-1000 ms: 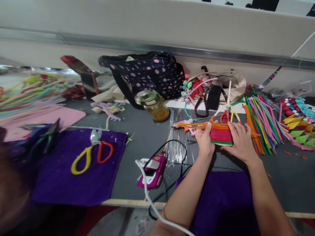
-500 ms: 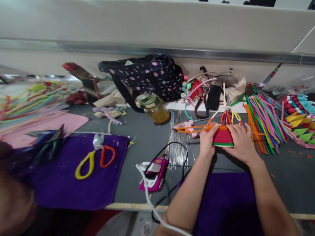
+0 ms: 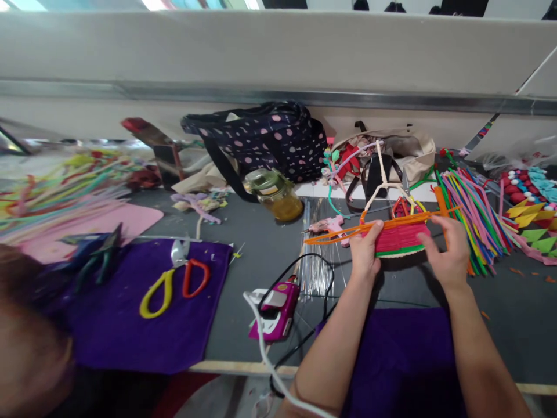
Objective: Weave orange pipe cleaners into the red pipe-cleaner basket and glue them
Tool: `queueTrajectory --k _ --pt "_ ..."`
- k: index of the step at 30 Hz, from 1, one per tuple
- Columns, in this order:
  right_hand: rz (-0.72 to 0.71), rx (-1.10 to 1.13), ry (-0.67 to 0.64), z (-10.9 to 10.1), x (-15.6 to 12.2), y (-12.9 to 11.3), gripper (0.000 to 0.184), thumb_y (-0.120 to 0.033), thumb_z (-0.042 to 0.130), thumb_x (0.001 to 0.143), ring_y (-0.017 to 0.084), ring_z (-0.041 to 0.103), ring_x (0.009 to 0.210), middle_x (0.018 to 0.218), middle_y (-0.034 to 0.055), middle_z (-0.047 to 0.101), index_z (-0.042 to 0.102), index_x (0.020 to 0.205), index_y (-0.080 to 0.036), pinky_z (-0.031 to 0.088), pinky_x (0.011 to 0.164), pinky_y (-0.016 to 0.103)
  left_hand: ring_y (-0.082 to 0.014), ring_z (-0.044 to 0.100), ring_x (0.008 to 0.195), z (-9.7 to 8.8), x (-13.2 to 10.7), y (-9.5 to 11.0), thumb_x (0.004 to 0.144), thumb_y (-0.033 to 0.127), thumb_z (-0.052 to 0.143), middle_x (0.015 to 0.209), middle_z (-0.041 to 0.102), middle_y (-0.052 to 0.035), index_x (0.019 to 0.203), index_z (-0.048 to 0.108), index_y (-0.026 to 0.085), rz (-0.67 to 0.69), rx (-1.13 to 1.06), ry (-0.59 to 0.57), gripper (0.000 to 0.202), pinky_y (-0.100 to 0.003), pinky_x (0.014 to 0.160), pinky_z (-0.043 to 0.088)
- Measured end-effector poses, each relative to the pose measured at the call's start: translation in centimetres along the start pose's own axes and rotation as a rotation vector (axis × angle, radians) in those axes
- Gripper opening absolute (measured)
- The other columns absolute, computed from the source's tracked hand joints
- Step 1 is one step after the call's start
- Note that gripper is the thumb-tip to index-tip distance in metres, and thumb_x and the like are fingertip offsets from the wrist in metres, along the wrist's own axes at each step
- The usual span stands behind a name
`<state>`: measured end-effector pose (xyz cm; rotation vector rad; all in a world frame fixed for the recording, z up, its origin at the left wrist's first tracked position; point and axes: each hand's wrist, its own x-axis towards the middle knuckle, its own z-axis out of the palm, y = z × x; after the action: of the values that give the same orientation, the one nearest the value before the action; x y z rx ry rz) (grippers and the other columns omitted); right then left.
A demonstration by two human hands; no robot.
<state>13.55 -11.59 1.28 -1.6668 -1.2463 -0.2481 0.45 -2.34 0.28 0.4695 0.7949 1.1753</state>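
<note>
A pink panel of pipe cleaners with a green lower edge (image 3: 401, 239) is held up over the table, its upper edge crossed by long orange pipe cleaners (image 3: 335, 235). My left hand (image 3: 366, 247) grips the panel's left end and the orange strands, thumb in front. At the right end, my right hand (image 3: 450, 249) has thumb and fingers apart; the fingertips are by the orange strands and the thumb by the panel's edge. A cream pipe-cleaner handle (image 3: 383, 184) rises behind the panel. Below lies a purple cloth (image 3: 404, 337).
Colored pipe cleaners (image 3: 472, 215) lie to the right. A pink glue gun (image 3: 333, 226), a lidded jar (image 3: 278, 200) and a magenta device (image 3: 278, 310) with cables are left of my hands. Scissors (image 3: 174, 278) and pliers (image 3: 104, 255) lie near a person (image 3: 30, 337) at far left.
My right hand has moved right and its thumb and fingers have spread. More of the pink panel shows, and its right end sits higher. The view has shifted slightly.
</note>
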Motion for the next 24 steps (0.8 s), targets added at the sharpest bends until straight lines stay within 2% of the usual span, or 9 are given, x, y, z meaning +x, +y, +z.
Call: queueTrajectory --k 2,3,5,7,9,10,14,19,24 --pt "0.320 0.167 0.247 -0.2 0.2 0.5 0.031 -0.047 0.065 0.080 0.017 0.060 0.074 0.082 0.0043 0.064 0.062 0.090 -0.018 0.050 0.072 0.033 -0.0156 0.067 0.064 0.0 0.1 0.1 0.051 0.027 0.087 0.069 0.070 -0.0017 0.077 0.067 0.013 0.019 -0.026 0.013 0.036 -0.032 0.075 0.052" --pt "0.470 0.289 0.267 -0.2 0.3 0.8 0.031 -0.048 0.068 0.077 0.014 0.057 0.064 0.074 0.0013 0.062 0.061 0.084 -0.018 0.048 0.063 0.028 -0.0150 0.066 0.064 -0.1 0.1 0.1 0.051 0.027 0.087 0.069 0.070 -0.0014 0.076 0.067 0.013 0.028 -0.039 0.015 0.035 -0.031 0.075 0.052" --pt "0.719 0.577 0.184 -0.1 0.6 1.0 0.036 -0.048 0.075 0.069 0.010 0.053 0.056 0.070 -0.0017 0.061 0.061 0.085 -0.019 0.044 0.052 0.022 -0.0147 0.067 0.065 0.0 0.1 -0.1 0.051 0.027 0.087 0.070 0.070 -0.0011 0.076 0.067 0.013 0.030 -0.063 0.005 0.035 -0.030 0.075 0.052" --pt "0.864 0.851 0.028 0.1 0.7 0.8 0.045 -0.046 0.080 0.062 0.010 0.057 0.057 0.075 -0.0017 0.066 0.062 0.094 -0.020 0.045 0.051 0.021 -0.0157 0.067 0.067 0.2 -0.2 -0.3 0.052 0.028 0.087 0.071 0.070 -0.0015 0.077 0.067 0.013 0.007 -0.071 -0.016 0.035 -0.031 0.076 0.051" --pt "0.926 1.029 -0.094 0.5 0.7 0.3 0.051 -0.044 0.084 0.059 0.012 0.062 0.060 0.078 -0.0006 0.069 0.062 0.098 -0.020 0.050 0.055 0.023 -0.0172 0.068 0.069 0.4 -0.7 -0.6 0.052 0.029 0.087 0.072 0.071 -0.0024 0.078 0.068 0.013 -0.033 -0.060 -0.039 0.036 -0.032 0.076 0.051" --pt "0.948 1.068 -0.109 0.6 0.6 0.1 0.050 -0.043 0.085 0.058 0.013 0.064 0.060 0.076 -0.0001 0.070 0.063 0.096 -0.019 0.052 0.057 0.024 -0.0178 0.068 0.069 0.5 -1.0 -0.7 0.052 0.029 0.087 0.071 0.071 -0.0028 0.078 0.068 0.013 -0.053 -0.050 -0.053 0.036 -0.032 0.076 0.051" --pt "1.030 1.075 -0.001 1.1 0.3 0.2 0.040 -0.038 0.087 0.056 0.016 0.067 0.058 0.068 0.0016 0.071 0.064 0.081 -0.015 0.056 0.060 0.029 -0.0176 0.067 0.065 1.0 -1.9 -1.1 0.052 0.027 0.087 0.068 0.071 -0.0032 0.075 0.069 0.013 -0.105 -0.008 -0.103 0.033 -0.033 0.074 0.053" --pt "1.078 1.023 0.152 1.4 0.4 0.7 0.033 -0.031 0.087 0.053 0.015 0.065 0.051 0.061 -0.0003 0.069 0.060 0.065 -0.016 0.055 0.056 0.028 -0.0141 0.065 0.060 1.1 -2.1 -1.3 0.051 0.026 0.087 0.065 0.069 -0.0022 0.073 0.069 0.012 -0.089 0.025 -0.100 0.031 -0.029 0.069 0.053" --pt "1.077 1.038 0.104 1.4 0.5 0.9 0.031 -0.031 0.085 0.054 0.015 0.066 0.053 0.060 -0.0004 0.069 0.062 0.067 -0.016 0.056 0.057 0.028 -0.0145 0.065 0.060 1.0 -1.9 -1.4 0.050 0.025 0.087 0.065 0.069 -0.0021 0.071 0.069 0.012 -0.073 0.029 -0.072 0.030 -0.029 0.069 0.052"
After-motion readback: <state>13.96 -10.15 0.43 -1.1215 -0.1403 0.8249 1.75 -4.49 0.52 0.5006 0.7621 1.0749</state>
